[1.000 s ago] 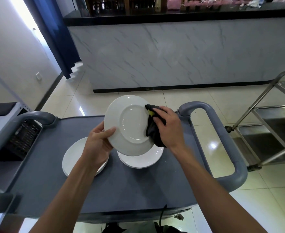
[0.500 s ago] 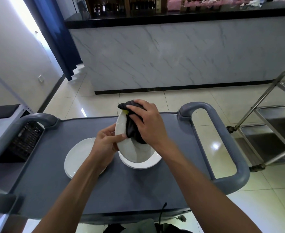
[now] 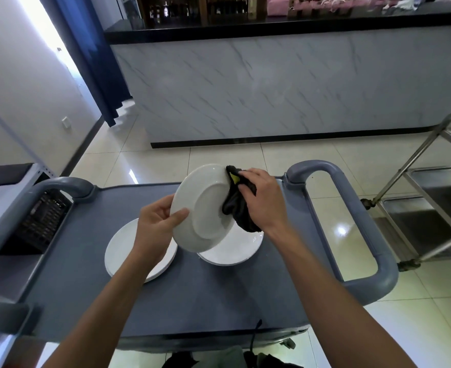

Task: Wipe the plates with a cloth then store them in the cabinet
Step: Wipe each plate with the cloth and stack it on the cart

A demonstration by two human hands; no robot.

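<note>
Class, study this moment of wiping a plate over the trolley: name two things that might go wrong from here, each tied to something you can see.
1. The left hand pinches the tilted round white plate by its rim only; pressure from the black cloth in the right hand might push it loose.
2. It hangs above the two white plates on the grey trolley; a drop might chip them.

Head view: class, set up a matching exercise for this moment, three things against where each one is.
Things:
1. dark cloth
2. raised plate
3. plate lying furthest left

Places:
A. flat on the grey cart, partly hidden by the left forearm
B. bunched in the right hand
C. held tilted by its rim in the left hand

Pairs: 1-B, 2-C, 3-A
</note>
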